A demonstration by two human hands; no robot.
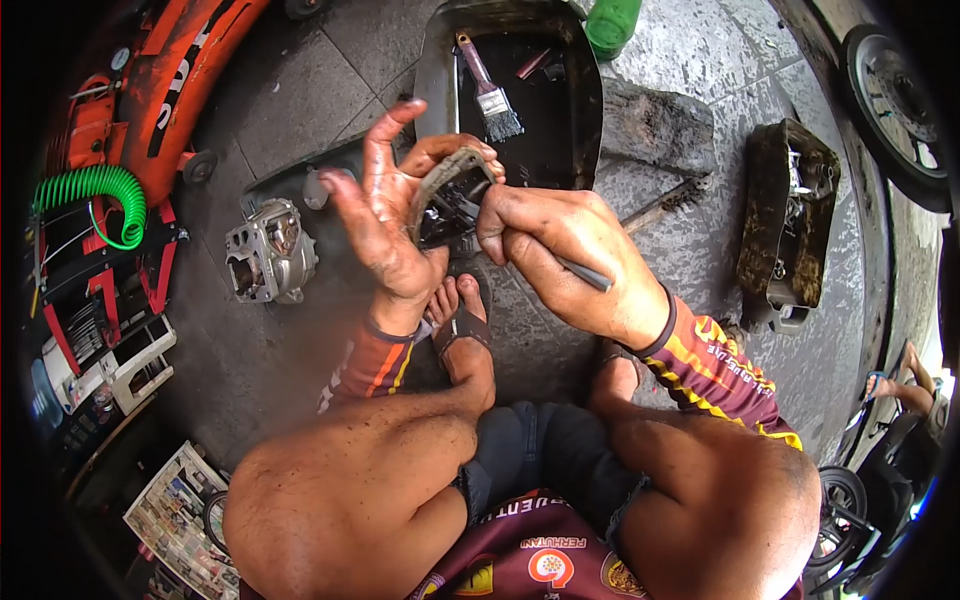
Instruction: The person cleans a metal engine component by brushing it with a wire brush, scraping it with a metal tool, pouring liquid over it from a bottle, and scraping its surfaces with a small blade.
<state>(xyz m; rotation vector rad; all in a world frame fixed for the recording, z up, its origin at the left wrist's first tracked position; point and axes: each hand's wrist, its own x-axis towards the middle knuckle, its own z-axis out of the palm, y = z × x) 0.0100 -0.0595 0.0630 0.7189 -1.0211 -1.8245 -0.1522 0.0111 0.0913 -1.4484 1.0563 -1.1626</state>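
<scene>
My left hand point(385, 225) supports a greasy, hollow metal engine part point(426, 200), with its thumb and index finger spread and other fingers curled behind the rim. A slim grey metal tool point(585, 274) sits in my right hand point(580, 255), its fingers closed around the middle. The tool's far end reaches into the part's dark hollow; its exact tip is hard to make out. Both hands are dirty with grease. Just beyond them is a black pan point(437, 75) holding a paintbrush point(485, 85) and dark liquid.
A silver engine casing point(272, 252) stands on the floor at left. At right lies an oily metal container point(790, 225) with small parts inside. A dark stone-like block point(655, 125), a worn brush point(665, 203) and a green bottle point(612, 25) are near the pan. An orange jack point(190, 80) stands upper left.
</scene>
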